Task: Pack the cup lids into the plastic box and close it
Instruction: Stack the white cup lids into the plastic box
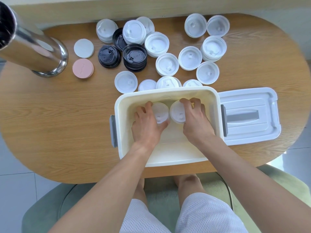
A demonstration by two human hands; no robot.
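At nine o'clock on the oval wooden table (67, 118) stands a steel cylinder (32, 46), with a white disc (83, 48) and a pink disc (83, 68) beside it. Toward twelve o'clock lie black cup lids (134, 57) and scattered white cup lids (190, 58). At centre, inside the open plastic box (217, 105), the left hand (148, 125) curls its fingers around one white lid stack (160, 113), while the right hand (196, 121) grips another (177, 113); whether either stack touches the box floor is hard to tell. At three o'clock, touching the box, the box cover (249, 115) lies flat.
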